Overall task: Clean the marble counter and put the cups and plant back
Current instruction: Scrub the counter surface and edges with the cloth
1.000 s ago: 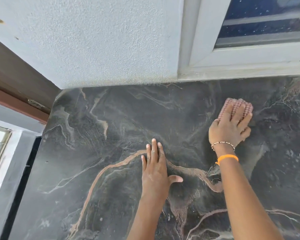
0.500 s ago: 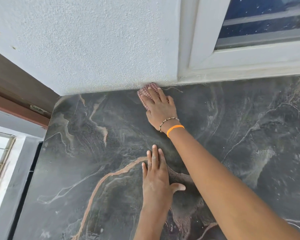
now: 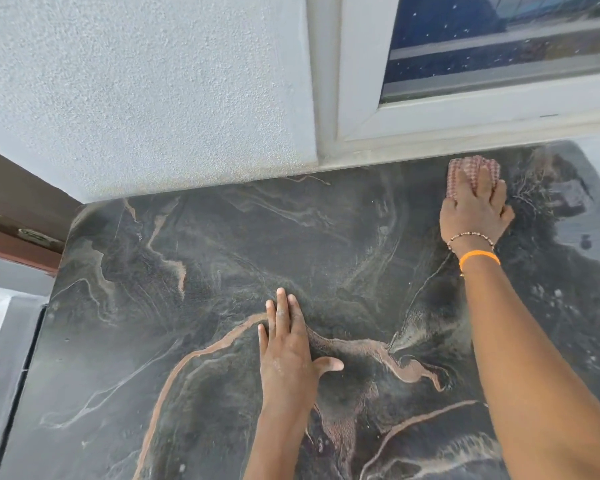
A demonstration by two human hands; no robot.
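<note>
Where the dark marble surface meets the window frame, the right hand presses a pink checked cloth flat, its grip closed down over the cloth with the fingers spread across the fabric and the far end showing beyond the fingertips. The cloth lies just short of the surface's back edge. To the right of this hand the stone carries a pale reflection and runs out of the picture. The left hand rests palm down, grip wide and holding nothing, fingers together pointing toward the wall and thumb out toward the right arm. Left of it the surface is bare out to the rounded back-left corner and the straight left edge, with a dark gap below. Between the hands lies open stone with tan veins.
</note>
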